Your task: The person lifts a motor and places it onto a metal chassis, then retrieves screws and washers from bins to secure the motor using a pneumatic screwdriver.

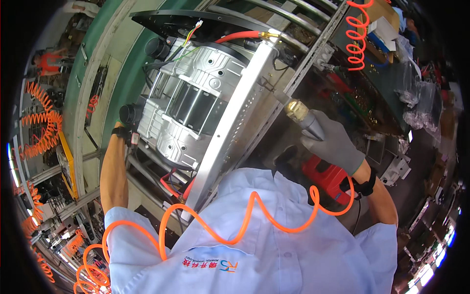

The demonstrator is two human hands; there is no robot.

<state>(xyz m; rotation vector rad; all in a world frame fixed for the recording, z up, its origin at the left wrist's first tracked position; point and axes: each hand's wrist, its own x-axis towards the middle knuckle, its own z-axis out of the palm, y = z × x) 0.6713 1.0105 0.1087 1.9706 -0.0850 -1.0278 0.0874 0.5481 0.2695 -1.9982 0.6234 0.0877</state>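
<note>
A silver, twin-ended machine with a dark middle (196,109) lies on a metal roller frame (309,36), a pale perforated panel (234,117) along its right side, and green surfaces (128,95) stretch beyond it. The gloved right hand (338,146) has its fingers wrapped around a power tool (313,128) with a brass-coloured nose near that panel, while the left hand (119,125) reaches the machine's left side, its fingers hidden, so their grip cannot be told. Around the cluttered workshop hang orange coiled hoses (41,118), with clear plastic bags (423,110) at right.
</note>
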